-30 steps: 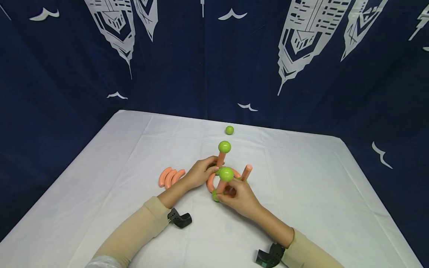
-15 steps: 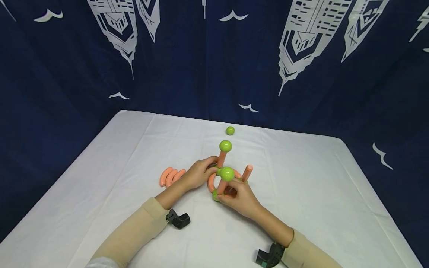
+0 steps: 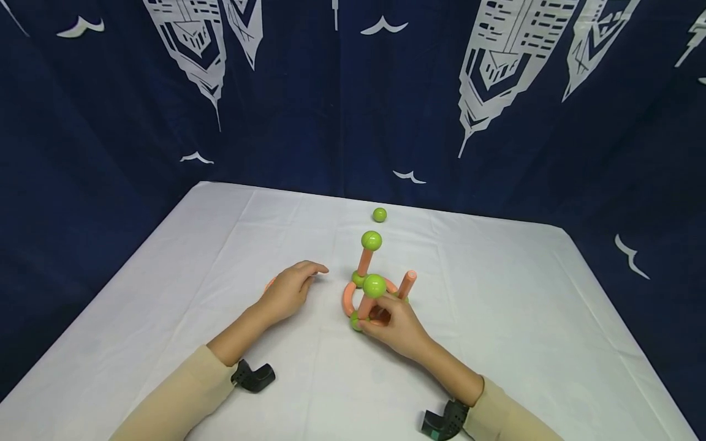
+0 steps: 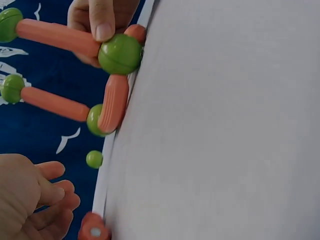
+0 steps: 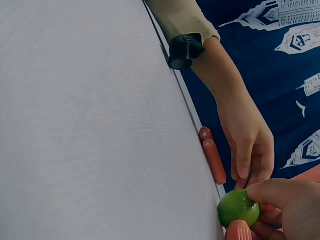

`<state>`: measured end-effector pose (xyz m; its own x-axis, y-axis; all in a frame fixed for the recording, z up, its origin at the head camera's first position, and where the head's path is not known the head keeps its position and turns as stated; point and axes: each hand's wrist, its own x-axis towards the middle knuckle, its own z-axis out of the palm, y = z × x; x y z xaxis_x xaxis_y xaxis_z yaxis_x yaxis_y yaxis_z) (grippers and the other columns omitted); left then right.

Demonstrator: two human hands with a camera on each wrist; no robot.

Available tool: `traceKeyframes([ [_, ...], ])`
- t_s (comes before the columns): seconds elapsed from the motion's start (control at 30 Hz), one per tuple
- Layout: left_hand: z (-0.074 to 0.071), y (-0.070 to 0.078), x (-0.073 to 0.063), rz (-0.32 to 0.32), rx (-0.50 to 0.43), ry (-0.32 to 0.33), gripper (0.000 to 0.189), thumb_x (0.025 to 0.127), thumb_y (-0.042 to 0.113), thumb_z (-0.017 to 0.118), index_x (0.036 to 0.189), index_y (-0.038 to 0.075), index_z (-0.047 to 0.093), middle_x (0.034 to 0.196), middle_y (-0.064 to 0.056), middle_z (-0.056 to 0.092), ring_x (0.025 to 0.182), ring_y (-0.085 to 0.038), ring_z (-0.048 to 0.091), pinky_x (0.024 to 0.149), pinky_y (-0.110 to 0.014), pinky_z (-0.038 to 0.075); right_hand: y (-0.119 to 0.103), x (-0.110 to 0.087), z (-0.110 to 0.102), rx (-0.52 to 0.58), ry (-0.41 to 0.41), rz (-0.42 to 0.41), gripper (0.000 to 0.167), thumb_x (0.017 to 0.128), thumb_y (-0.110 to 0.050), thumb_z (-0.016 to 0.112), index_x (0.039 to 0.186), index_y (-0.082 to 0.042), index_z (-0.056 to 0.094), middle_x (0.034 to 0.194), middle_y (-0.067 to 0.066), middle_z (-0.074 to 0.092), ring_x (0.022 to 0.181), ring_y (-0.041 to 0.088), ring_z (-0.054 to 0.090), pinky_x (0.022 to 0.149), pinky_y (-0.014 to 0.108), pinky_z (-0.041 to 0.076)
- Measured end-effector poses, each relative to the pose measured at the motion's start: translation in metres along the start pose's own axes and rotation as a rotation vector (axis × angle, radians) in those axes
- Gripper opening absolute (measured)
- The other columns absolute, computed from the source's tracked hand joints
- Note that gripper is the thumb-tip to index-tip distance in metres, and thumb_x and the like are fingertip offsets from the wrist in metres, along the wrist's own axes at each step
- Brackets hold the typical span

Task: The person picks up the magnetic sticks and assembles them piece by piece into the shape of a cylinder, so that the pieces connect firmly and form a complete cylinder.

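Observation:
A toy frame of orange sticks and green balls stands on the table, its curved sticks (image 3: 349, 299) forming a ring at the base. My right hand (image 3: 398, 327) grips the near upright stick (image 3: 366, 306), which carries a green ball (image 3: 374, 286) on top. In the left wrist view, that thumb presses by the lower ball (image 4: 120, 54). Behind rises a far upright stick (image 3: 364, 262), also topped by a ball (image 3: 371, 241). A third upright stick (image 3: 407, 283) has a bare top. My left hand (image 3: 285, 293), holding nothing, hovers left of the frame, fingers loosely extended.
Loose curved orange sticks (image 5: 215, 160) lie on the table beneath the left hand, mostly hidden in the head view. One loose green ball (image 3: 379, 214) sits near the table's back edge. A dark blue printed curtain (image 3: 309, 122) hangs behind.
My left hand has let go of the far upright's base and moved left, over the loose curved sticks. The right hand keeps its grip in the same place.

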<state>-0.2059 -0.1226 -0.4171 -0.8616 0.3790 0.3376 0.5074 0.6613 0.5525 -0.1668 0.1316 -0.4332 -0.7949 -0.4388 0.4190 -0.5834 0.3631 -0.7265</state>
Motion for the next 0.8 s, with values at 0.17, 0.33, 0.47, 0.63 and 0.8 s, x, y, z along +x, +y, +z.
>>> traceKeyframes([
  [0.17,-0.012,-0.004,-0.012,-0.056,0.076,0.048,0.018,0.094,0.001,0.062,0.109,0.005,0.069,0.101,-0.005,0.066,0.083,-0.018,0.062,0.073,-0.033,0.051,0.001,0.000,0.000,0.001,-0.001,0.006,0.018,0.077,-0.004,0.081,0.085,-0.010,0.066,0.086,-0.003,0.062,0.076,0.018,0.061,0.065,0.026,0.050],
  [0.33,-0.017,-0.003,-0.017,-0.081,0.151,0.067,0.012,0.090,0.008,0.070,0.100,0.002,0.071,0.082,-0.001,0.061,0.069,-0.013,0.054,0.062,-0.028,0.048,-0.001,0.001,0.001,0.000,0.002,0.004,0.020,0.076,-0.003,0.082,0.084,-0.011,0.066,0.085,-0.006,0.062,0.075,0.017,0.061,0.065,0.026,0.050],
  [0.47,-0.017,-0.001,-0.017,-0.085,0.202,0.062,0.007,0.087,0.007,0.072,0.093,0.003,0.071,0.077,0.000,0.058,0.065,-0.012,0.051,0.060,-0.027,0.045,-0.001,0.001,0.001,-0.003,0.000,0.021,0.020,0.076,-0.004,0.082,0.085,-0.011,0.066,0.085,-0.006,0.062,0.076,0.017,0.061,0.066,0.026,0.050],
  [0.63,-0.017,0.001,-0.017,-0.102,0.229,0.061,0.007,0.088,0.009,0.072,0.089,0.003,0.070,0.071,0.001,0.052,0.060,-0.012,0.046,0.056,-0.027,0.042,-0.001,0.001,0.001,-0.002,-0.004,0.040,0.019,0.076,-0.004,0.081,0.085,-0.011,0.066,0.086,-0.006,0.062,0.077,0.017,0.061,0.067,0.026,0.051],
  [0.8,-0.015,0.001,-0.018,-0.146,0.232,0.015,0.016,0.090,0.018,0.072,0.088,0.002,0.069,0.068,0.001,0.047,0.057,-0.013,0.043,0.054,-0.028,0.040,-0.002,0.000,0.001,-0.002,-0.001,0.029,0.020,0.076,-0.004,0.082,0.086,-0.010,0.066,0.086,-0.005,0.063,0.076,0.016,0.062,0.067,0.026,0.051],
])
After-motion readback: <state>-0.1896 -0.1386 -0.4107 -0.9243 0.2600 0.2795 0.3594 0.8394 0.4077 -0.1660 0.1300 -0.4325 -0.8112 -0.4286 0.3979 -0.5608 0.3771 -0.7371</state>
